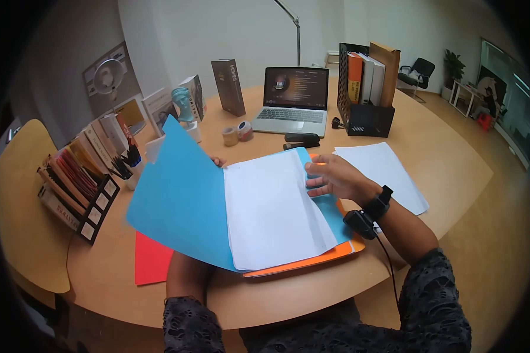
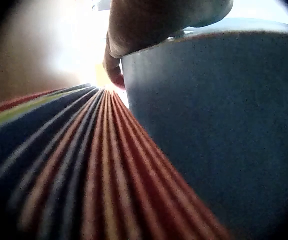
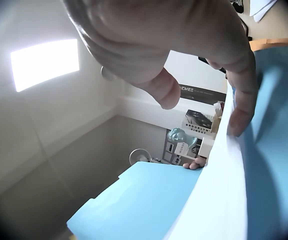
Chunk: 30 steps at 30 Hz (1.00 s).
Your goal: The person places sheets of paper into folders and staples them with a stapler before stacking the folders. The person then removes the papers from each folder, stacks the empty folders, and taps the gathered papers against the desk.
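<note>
A blue folder (image 1: 179,194) lies open, its left cover raised at a slant, with white sheets (image 1: 277,212) inside. Mostly hidden behind that cover, the left hand (image 1: 218,161) shows only fingertips at the fold; in the left wrist view this hand (image 2: 154,25) grips the blue folder (image 2: 209,110) at its edge. The right hand (image 1: 338,176) has its fingers spread at the sheets' right edge. In the right wrist view, fingertips of the right hand (image 3: 204,85) touch the white sheets (image 3: 216,195), the thumb held apart. An orange folder (image 1: 330,254) lies underneath.
Loose white papers (image 1: 388,176) lie at the right, a red folder (image 1: 152,259) at the left. Behind stand a laptop (image 1: 291,106), a black stapler (image 1: 301,140), tape rolls (image 1: 231,136) and a book holder (image 1: 370,120). Books and a pen cup (image 1: 132,175) stand left.
</note>
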Available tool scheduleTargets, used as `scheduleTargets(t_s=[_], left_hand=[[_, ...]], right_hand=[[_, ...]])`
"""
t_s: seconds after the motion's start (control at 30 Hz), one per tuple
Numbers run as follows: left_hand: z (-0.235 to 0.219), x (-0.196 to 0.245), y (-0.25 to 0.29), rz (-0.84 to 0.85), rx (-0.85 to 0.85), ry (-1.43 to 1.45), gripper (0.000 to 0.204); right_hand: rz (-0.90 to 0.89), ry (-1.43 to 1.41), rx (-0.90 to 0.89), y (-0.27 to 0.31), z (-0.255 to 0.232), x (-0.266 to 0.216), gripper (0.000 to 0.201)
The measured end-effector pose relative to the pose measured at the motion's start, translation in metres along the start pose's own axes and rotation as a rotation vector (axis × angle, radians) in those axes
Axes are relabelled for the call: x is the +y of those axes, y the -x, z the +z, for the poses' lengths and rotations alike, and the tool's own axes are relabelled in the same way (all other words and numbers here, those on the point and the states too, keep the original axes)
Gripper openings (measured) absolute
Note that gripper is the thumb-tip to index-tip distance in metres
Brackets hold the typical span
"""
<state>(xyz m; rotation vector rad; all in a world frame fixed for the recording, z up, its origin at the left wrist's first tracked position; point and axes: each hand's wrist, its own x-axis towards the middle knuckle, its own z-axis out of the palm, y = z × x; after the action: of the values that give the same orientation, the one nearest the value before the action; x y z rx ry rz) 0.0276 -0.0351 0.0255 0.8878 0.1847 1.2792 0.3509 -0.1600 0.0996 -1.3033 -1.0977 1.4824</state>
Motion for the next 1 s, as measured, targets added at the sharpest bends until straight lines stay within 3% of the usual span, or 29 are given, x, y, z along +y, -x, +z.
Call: scheduleTargets(t_s=[0.07, 0.17, 0.27, 0.3, 0.37, 0.43, 0.5, 0.63, 0.7, 0.77, 0.83, 0.9, 0.97, 1.0], left_hand=[[-0.002, -0.001, -0.003, 0.061, -0.147, -0.125, 0.030], [-0.001, 0.000, -0.005, 0.059, -0.104, -0.164, 0.030], [0.000, 0.000, -0.001, 0.042, -0.042, -0.219, 0.029], [-0.009, 0.007, 0.011, 0.035, -0.025, -0.239, 0.029], [-0.005, 0.013, 0.000, 0.019, 0.010, -0.276, 0.028], [-0.003, 0.009, 0.004, 0.003, 0.038, -0.305, 0.028], [-0.008, 0.016, 0.004, -0.021, 0.055, -0.326, 0.027], [-0.030, 0.018, 0.034, -0.079, 0.074, -0.366, 0.027], [-0.033, 0.021, 0.037, -0.093, 0.091, -0.401, 0.026], [0.002, 0.021, -0.016, -0.100, 0.113, -0.448, 0.026], [-0.002, 0.009, 0.013, -0.110, 0.138, -0.497, 0.025], [0.010, 0.000, 0.011, -0.124, 0.159, -0.548, 0.025], [0.018, 0.010, -0.012, -0.137, 0.184, -0.597, 0.024], [-0.020, 0.009, -0.047, -0.253, 0.224, -0.832, 0.024]], right_hand=[[-0.002, 0.001, -0.008, 0.003, 0.005, 0.006, 0.075], [0.039, 0.268, -0.057, 0.013, 0.009, 0.012, 0.063], [-0.065, 0.669, -0.017, 0.037, 0.018, 0.000, 0.029], [-0.064, 0.668, -0.017, 0.032, 0.010, 0.004, 0.029], [-0.252, 0.449, -0.015, 0.023, -0.023, 0.013, 0.026], [-0.252, 0.479, 0.160, 0.039, -0.045, -0.011, 0.023], [-0.410, 0.488, 0.294, 0.036, -0.092, -0.016, 0.016], [-0.386, 0.451, 0.532, 0.042, -0.203, -0.009, 0.016], [-0.374, 0.456, 0.557, 0.060, -0.230, -0.006, 0.018], [-0.263, 0.380, 0.559, 0.079, -0.240, 0.000, 0.021], [-0.252, 0.413, 0.539, 0.085, -0.258, 0.011, 0.022], [-0.145, 0.399, 0.524, 0.092, -0.261, 0.016, 0.021], [-0.149, 0.404, 0.516, 0.093, -0.266, 0.021, 0.020], [-0.150, 0.414, 0.504, 0.091, -0.268, 0.025, 0.018]])
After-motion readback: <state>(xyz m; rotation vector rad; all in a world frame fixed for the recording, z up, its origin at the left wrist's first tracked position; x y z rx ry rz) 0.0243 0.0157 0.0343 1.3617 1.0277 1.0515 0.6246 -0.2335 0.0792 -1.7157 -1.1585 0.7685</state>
